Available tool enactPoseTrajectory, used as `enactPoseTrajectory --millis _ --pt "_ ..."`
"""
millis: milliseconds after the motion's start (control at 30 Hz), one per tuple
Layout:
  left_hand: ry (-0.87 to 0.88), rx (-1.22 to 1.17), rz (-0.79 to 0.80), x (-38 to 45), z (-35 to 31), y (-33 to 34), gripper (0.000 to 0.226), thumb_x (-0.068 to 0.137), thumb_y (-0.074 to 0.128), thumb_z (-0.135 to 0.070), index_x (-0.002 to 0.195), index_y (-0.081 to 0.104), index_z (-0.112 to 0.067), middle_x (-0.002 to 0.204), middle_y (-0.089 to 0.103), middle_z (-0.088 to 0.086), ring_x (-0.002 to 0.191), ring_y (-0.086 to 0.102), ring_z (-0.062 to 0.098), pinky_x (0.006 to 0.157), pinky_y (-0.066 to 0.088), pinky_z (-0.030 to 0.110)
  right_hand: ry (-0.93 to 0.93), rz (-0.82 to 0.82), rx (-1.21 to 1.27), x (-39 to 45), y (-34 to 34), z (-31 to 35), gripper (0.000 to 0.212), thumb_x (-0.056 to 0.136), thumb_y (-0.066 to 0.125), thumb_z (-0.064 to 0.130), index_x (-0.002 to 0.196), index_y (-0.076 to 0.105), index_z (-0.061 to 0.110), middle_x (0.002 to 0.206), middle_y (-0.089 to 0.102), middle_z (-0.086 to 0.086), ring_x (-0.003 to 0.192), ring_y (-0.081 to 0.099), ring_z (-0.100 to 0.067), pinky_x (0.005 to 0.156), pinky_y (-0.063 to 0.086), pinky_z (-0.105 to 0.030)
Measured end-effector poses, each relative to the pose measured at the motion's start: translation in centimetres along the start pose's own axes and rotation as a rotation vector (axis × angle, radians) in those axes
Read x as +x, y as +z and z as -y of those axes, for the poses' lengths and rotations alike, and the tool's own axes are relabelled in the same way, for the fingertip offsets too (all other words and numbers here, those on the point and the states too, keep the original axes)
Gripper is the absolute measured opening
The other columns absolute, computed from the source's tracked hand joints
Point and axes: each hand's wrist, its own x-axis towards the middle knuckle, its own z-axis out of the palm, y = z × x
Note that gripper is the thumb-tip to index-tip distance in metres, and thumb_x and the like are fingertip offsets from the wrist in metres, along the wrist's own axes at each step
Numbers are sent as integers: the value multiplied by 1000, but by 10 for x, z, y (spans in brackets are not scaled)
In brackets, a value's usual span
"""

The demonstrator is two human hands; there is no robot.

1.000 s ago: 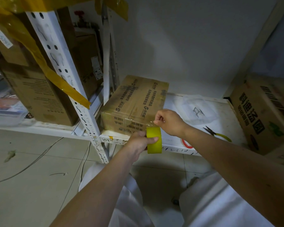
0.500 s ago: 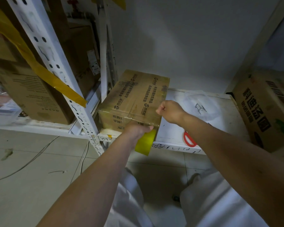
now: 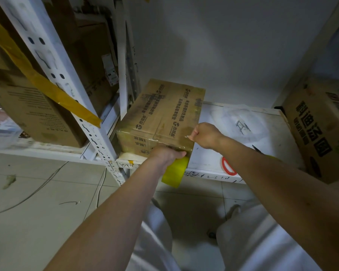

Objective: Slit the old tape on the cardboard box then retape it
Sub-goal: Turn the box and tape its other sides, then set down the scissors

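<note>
A brown printed cardboard box (image 3: pixel 160 114), wrapped in glossy tape, sits on a low white shelf (image 3: pixel 207 163). My left hand (image 3: pixel 165 154) grips a yellow tape roll (image 3: pixel 175 172) against the box's near face, low at its right corner. My right hand (image 3: pixel 204 134) is fisted at the box's near right top edge, pinching the clear tape end there. A short strip of tape runs between roll and fist over the corner.
A white perforated rack post (image 3: pixel 70 85) with a yellow tape strip (image 3: pixel 47 85) stands left of the box. Big cartons sit at left (image 3: pixel 33 114) and right (image 3: pixel 321 133). Red-handled scissors (image 3: pixel 228 167) and pliers (image 3: pixel 257 149) lie on the shelf behind my right arm. Tiled floor below.
Both hands moved in to the box's near right corner. The roll went from upright in front of the shelf to pressed against the box face, tilted, with my right fist raised to the top edge.
</note>
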Motion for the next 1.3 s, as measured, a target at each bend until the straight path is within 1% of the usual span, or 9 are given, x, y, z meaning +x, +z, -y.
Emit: enactPoseTrajectory --millis 233,367,533,600,733,833,933,1133,1300 --pt "-21 36 -2 2 3 3 53 94 60 -27 140 42 -9 141 51 5 134 42 25 113 34 41 3 -70 -35 -2 2 -1 15 87 67 27 90 60 15 98 60 1 95 58 -17 77 45 -29" --pt "-23 41 -18 0 7 3 59 85 71 -31 135 48 -9 135 56 7 129 49 27 108 39 45 104 -164 61 -3 -2 -5 62 77 78 36 118 41 8 103 52 -2 87 49 -16 72 41 -30" --pt "-14 2 -63 0 14 0 45 75 80 -14 116 61 -9 118 66 10 110 61 29 101 46 47 160 -79 137 0 12 4 83 70 77 55 125 35 9 119 54 -5 109 56 -23 84 48 -36" --pt "-1 -5 -45 -1 15 0 42 74 80 -9 113 64 -8 116 67 10 108 62 29 100 46 47 184 -45 258 2 19 6 76 72 77 52 122 35 14 122 53 -5 113 56 -25 87 50 -36" --pt "-47 -7 19 -5 20 -7 52 70 83 -12 117 62 -6 115 67 11 109 61 30 100 46 48 176 71 565 4 13 -4 48 80 76 32 114 51 10 99 63 -5 78 63 -17 49 45 -22" --pt "-53 -17 56 -4 24 -11 50 74 79 -8 118 56 -7 109 66 9 102 62 26 92 51 40 102 115 647 -3 6 -9 16 87 69 14 94 55 13 91 62 -2 74 61 -13 58 51 -23" --pt "-23 -51 91 -8 24 -14 47 79 73 -1 121 54 -12 96 62 4 95 60 24 80 51 34 63 123 682 -4 4 -14 21 91 62 6 85 44 17 97 59 -5 85 61 -15 74 55 -28" --pt "-20 -49 144 -13 25 -21 51 78 71 4 124 53 -8 109 63 9 91 62 23 66 51 30 -296 -275 -85 -8 11 -12 14 88 66 21 96 56 15 93 52 5 86 53 -15 74 42 -28" --pt "2 -10 160 -17 28 -20 28 82 70 -3 108 61 -8 81 65 3 71 62 13 56 49 23 -335 -17 -155 -7 20 2 10 93 56 18 84 56 18 90 57 3 85 52 -15 73 41 -27"
